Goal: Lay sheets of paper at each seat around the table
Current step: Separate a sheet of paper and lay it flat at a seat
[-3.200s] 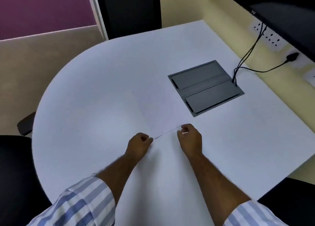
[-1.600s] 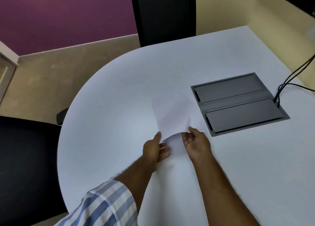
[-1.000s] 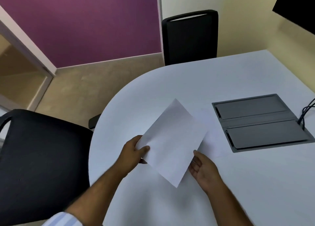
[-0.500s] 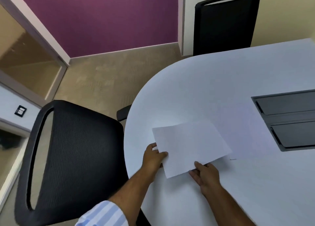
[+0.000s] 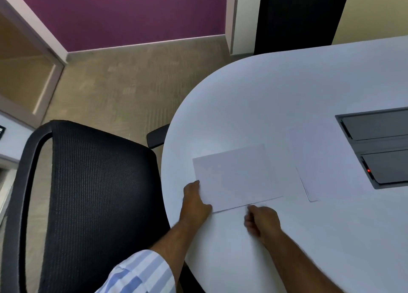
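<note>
A single white sheet of paper (image 5: 236,176) lies flat on the white table (image 5: 276,94), near its rounded left end and in front of the black mesh chair (image 5: 88,193). My left hand (image 5: 195,204) holds the sheet's near left corner. My right hand (image 5: 261,221) sits curled just below the sheet's near edge, its fingertips at the paper's edge; whether it still pinches the sheet I cannot tell. A stack of white sheets (image 5: 315,160) lies to the right, apart from the single sheet.
A grey cable box with two lids (image 5: 379,144) is set into the table at the right. A second black chair (image 5: 298,16) stands at the far side. The mesh chair's armrest (image 5: 157,136) touches the table edge. Beige carpet and a purple wall lie to the left.
The sheet was lifted off the stack, carried left and laid flat in front of the mesh chair. My view turned left with it, and my right hand drew back to the near edge.
</note>
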